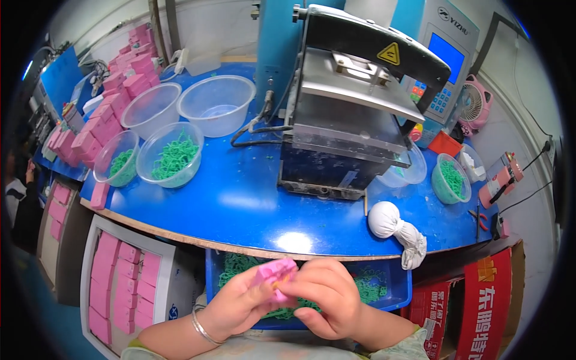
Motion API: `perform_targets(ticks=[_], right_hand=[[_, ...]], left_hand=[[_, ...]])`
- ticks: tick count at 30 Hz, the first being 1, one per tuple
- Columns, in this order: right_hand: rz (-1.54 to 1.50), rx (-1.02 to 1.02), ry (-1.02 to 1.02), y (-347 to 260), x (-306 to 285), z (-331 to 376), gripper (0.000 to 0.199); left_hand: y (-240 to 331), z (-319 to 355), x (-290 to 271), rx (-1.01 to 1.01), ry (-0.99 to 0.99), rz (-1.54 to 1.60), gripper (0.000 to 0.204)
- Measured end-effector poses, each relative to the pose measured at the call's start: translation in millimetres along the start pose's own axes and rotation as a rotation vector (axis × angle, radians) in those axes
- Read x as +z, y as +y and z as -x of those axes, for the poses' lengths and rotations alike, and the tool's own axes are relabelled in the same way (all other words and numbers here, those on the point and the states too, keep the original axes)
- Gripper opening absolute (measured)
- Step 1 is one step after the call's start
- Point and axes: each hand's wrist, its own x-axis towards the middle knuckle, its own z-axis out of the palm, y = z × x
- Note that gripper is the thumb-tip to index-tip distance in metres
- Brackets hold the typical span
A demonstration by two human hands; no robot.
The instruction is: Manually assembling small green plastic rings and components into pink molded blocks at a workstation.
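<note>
My left hand [243, 300] is closed around a small pink block [276, 271], held up over the near side of the table. The curled fingers of my right hand [330, 294] reach its right side, and their tips touch it; the thumb hangs lower, apart from the block. Between the hands a small yellowish spot shows on the block, too small to name. Below and behind both hands, a blue tray [399, 294] holds a heap of green stringy pieces [369, 287], partly covered by my hands.
A heavy press [342, 144] stands mid-table. Clear tubs, some with green pieces [177, 157], sit to its left, near stacked pink blocks [102, 126]. A white cloth bundle [387, 222] lies at the front edge. Below are a box of pink blocks [120, 282] and a red carton [486, 300].
</note>
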Motion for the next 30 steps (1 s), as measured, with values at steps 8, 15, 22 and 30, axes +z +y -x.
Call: perform_targets(ticks=[8,15,22,30], right_hand=[[-0.545,0.690,0.194,1,31,28,0.026],[-0.060,0.106,0.102,6,34,14,0.017],[-0.319,0.464,0.137,28,46,33,0.026],[-0.369,0.579,0.178,3,41,32,0.011]], left_hand=[[-6,-3,0,0.173,0.127,0.231,0.054],[-14,-4,-4,0.296,0.345,-0.057,0.053],[-16,-1,-7,0.147,0.028,0.098,0.050],[-8,1,-11,0.928,0.147,-1.262,0.028]])
